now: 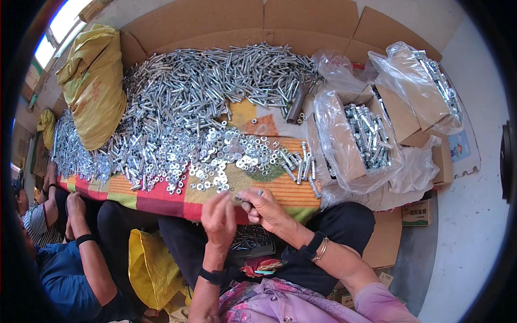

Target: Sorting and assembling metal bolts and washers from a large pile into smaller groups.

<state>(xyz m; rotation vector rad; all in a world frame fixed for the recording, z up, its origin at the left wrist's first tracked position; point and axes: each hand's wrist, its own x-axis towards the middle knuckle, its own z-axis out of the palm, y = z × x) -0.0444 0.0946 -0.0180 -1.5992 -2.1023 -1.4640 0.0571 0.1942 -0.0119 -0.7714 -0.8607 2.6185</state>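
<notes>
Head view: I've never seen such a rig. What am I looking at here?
No machine here: just a person's bare left hand and right hand. A fisheye camera on their head looks down, so straight edges bend near the rim. On a patterned cloth lie heaped bolts, with loose washers nearer the hands. An open box of bolts stands at the right. The right hand pinches a small metal piece, mostly hidden; the left hand is blurred, so I can't tell its grip. Another person sits at the left.

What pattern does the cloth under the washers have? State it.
The cloth has red, orange and yellow patches, some striped: head view.
</notes>
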